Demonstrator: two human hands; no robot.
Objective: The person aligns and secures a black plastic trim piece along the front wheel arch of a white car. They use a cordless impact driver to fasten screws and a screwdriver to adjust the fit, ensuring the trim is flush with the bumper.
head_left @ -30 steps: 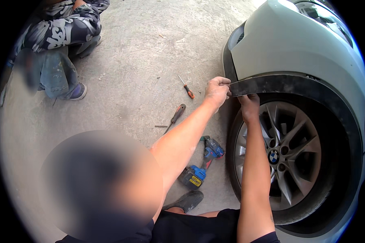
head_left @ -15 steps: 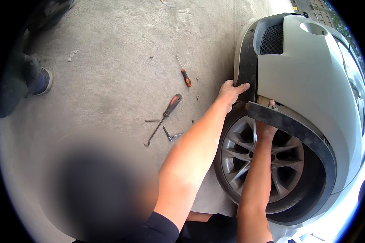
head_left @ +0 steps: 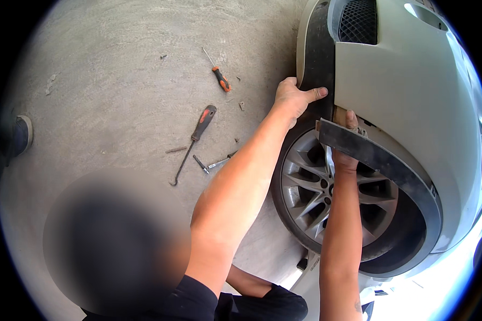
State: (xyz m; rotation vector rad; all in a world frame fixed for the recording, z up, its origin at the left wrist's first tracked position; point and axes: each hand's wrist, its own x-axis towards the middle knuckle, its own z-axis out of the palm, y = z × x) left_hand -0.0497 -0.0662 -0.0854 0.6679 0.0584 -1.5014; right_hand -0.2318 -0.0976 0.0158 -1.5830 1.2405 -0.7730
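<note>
My left hand (head_left: 294, 101) grips the edge of the black bumper trim (head_left: 318, 53), thumb lying on its face. My right hand (head_left: 345, 158) reaches behind the detached end of the black wheel-arch trim (head_left: 382, 155), one digit showing above it at the gap below the pale bumper panel (head_left: 385, 77); its other fingers are hidden. Below both hands is the alloy wheel (head_left: 303, 198) with its tyre (head_left: 281, 211). The arch trim still curves down around the wheel's right side.
On the concrete floor lie an orange-and-black screwdriver (head_left: 222, 79), a large hook tool (head_left: 202, 124), a metal socket handle (head_left: 217, 163) and several small loose pieces. A co-worker's shoe (head_left: 21, 134) is at the left edge. A dark mesh grille (head_left: 357, 21) sits in the bumper.
A second ago both hands were together at the arch trim's end. My left hand has since moved onto the bumper trim; my right hand is behind the arch trim. The view has shifted.
</note>
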